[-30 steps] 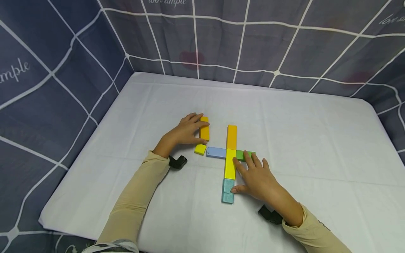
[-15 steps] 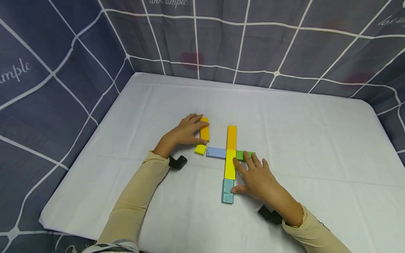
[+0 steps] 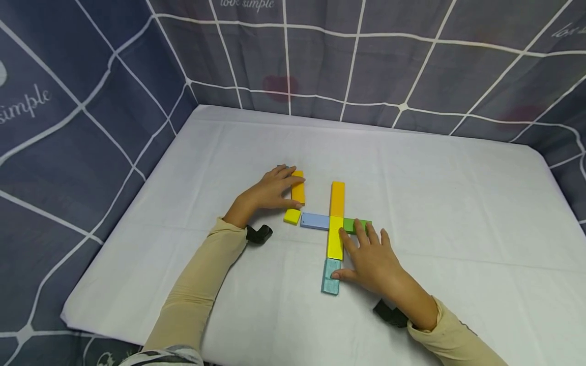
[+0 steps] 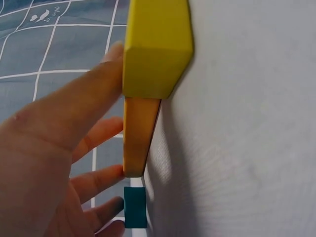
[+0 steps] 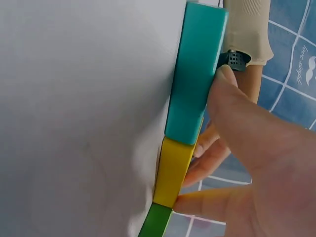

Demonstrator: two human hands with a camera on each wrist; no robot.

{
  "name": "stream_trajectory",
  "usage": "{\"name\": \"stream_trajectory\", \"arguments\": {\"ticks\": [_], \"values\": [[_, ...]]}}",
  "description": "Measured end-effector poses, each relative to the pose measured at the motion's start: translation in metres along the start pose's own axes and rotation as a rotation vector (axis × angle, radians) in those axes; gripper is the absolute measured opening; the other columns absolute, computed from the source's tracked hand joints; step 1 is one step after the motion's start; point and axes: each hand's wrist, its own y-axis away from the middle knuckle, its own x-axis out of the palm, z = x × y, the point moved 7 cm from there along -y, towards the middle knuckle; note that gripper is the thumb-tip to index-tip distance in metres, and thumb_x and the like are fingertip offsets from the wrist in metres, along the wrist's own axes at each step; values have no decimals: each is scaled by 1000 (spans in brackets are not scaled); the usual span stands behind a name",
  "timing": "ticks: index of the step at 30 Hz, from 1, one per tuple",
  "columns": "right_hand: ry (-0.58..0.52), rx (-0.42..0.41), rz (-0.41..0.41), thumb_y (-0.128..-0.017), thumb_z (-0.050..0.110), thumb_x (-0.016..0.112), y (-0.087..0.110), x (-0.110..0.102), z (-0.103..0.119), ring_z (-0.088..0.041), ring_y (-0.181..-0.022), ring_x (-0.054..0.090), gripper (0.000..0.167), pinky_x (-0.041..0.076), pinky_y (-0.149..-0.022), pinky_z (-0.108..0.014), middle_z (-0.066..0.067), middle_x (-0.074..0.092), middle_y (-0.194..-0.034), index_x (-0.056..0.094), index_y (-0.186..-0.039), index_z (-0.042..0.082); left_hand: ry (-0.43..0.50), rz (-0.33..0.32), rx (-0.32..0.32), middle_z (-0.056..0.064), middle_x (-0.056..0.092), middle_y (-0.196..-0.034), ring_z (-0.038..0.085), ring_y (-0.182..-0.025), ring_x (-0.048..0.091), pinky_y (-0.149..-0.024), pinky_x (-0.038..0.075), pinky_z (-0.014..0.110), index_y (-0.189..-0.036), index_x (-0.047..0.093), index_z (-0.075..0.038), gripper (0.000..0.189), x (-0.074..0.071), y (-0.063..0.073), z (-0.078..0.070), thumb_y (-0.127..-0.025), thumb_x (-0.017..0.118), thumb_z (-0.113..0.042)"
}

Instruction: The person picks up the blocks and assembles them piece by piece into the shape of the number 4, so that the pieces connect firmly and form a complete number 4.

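Observation:
My left hand [image 3: 273, 189] lies spread over an orange block [image 3: 298, 194], with its thumb near a small yellow block [image 3: 291, 216]. A teal block [image 4: 135, 207] shows past the orange one in the left wrist view, by the fingertips; from above the hand hides most of it. My right hand [image 3: 373, 259] rests with fingers spread. Its thumb touches a teal block [image 3: 331, 277], its index finger a long yellow block [image 3: 335, 239], and another finger the green block [image 3: 363, 224]. A second orange block [image 3: 338, 199] and a light blue block [image 3: 315, 221] adjoin the yellow one, making a cross.
The blocks lie on a table with a white cloth [image 3: 439, 203]. Dark grid-patterned curtains [image 3: 316, 61] stand at its back and sides. Black wrist devices [image 3: 259, 235] hang under both forearms, close to the cloth.
The right thumb has slid slightly left over the teal block. The blocks and the left hand keep their places; the head view has shifted a little.

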Motion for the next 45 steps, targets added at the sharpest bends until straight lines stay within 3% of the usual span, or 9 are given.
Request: {"name": "stream_trajectory", "arguments": {"ticks": [8,25,32,38,45], "values": [[-16,-6,1,-71,67,58,0,-2,-2,-47,-128,31,90,26,-98,-66,-26,31,-143,39,-138,10,27,-11,9,8,18,-152,33,-141,8,-113,11,51,-138,40,-23,55,-3,3,-2,-89,51,-46],[-18,-12,-5,-70,67,58,0,-1,-2,-47,-127,32,90,25,-97,-68,-26,32,-142,40,-138,11,53,25,23,4,14,-154,34,-141,1,-113,8,51,-138,41,-26,51,3,1,-1,-90,52,-40],[-17,-13,-17,-70,67,59,0,-2,-2,-47,-127,32,90,25,-96,-68,-26,32,-142,40,-138,11,14,44,33,3,11,-154,35,-141,1,-113,8,50,-140,38,-28,50,2,1,-3,-92,49,-39],[-24,-9,-16,-69,67,59,-1,-1,-2,-47,-127,32,91,25,-97,-68,-26,31,-142,40,-138,11,-37,55,68,2,16,-153,36,-140,-2,-113,1,52,-140,38,-28,50,2,1,-5,-92,48,-39],[-27,-14,-12,-70,67,59,-1,-1,-2,-48,-127,32,90,25,-96,-68,-26,32,-142,39,-138,11,-11,72,81,1,15,-153,36,-140,-7,-112,-4,53,-140,37,-28,50,4,1,-4,-92,50,-38]]}}
